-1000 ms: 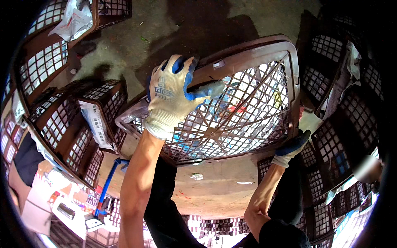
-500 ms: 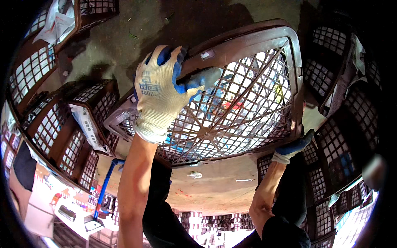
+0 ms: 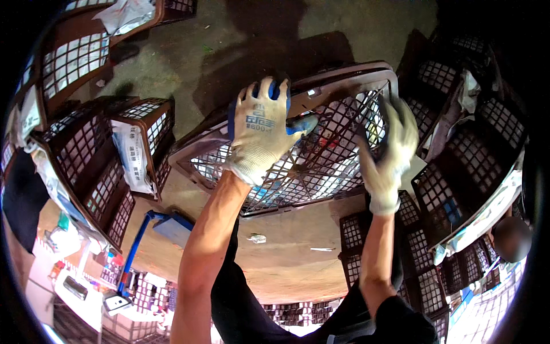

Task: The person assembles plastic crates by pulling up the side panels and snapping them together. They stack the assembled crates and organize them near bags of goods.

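A: Brown crate [image 3: 321, 166] tilted up over the concrete floor [image 3: 240, 51]. Left hand [image 3: 260, 129] wrapped over the top rim, fingers curled tight on it.

B: Right hand [image 3: 389, 150] spread wide, blurred, just at the mesh, gripping nothing. Risky: one-handed hold, so could swing or slip off the glove and drop onto the stacked crates [image 3: 109, 166] close by.

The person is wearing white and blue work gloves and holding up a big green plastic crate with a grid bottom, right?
Not quite. The big lattice-bottomed plastic crate is brown, not green, as the head view shows. The rest holds: the left hand in its white and blue work glove grips the crate's rim, and the gloved right hand is at its grid.
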